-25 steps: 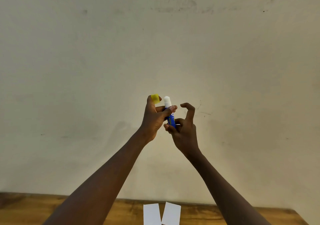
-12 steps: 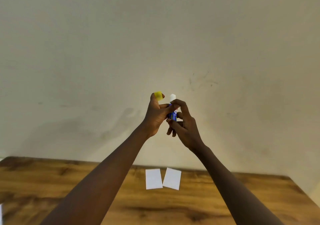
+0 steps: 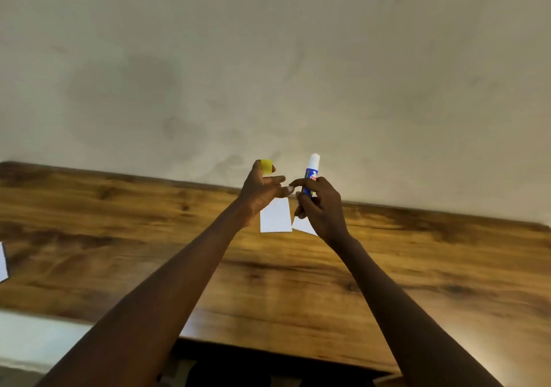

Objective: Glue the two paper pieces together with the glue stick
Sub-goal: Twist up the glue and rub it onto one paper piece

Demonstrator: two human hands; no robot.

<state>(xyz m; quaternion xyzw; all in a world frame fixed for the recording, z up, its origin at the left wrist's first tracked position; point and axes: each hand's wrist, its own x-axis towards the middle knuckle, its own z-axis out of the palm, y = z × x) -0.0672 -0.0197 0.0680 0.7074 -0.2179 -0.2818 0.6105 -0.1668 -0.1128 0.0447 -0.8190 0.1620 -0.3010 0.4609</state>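
Observation:
My right hand (image 3: 320, 207) grips a blue and white glue stick (image 3: 311, 175) upright, its white tip uncovered and pointing up. My left hand (image 3: 261, 191) pinches the yellow cap (image 3: 266, 166) between thumb and forefinger, its other fingers stretched toward the right hand. Two white paper pieces lie side by side on the wooden table (image 3: 119, 237) below the hands. The left paper piece (image 3: 275, 216) shows mostly in full. The right paper piece (image 3: 304, 225) is largely hidden behind my right hand.
A plain pale wall (image 3: 268, 58) rises behind the table's far edge. The corner of another white sheet (image 3: 3, 263) shows at the left edge of the table. The table's near edge runs across the bottom, with dark space beneath.
The view has tilted down, so more of the table shows. My left hand has let go of the glue stick body and moved left with the cap; the right hand alone holds the stick.

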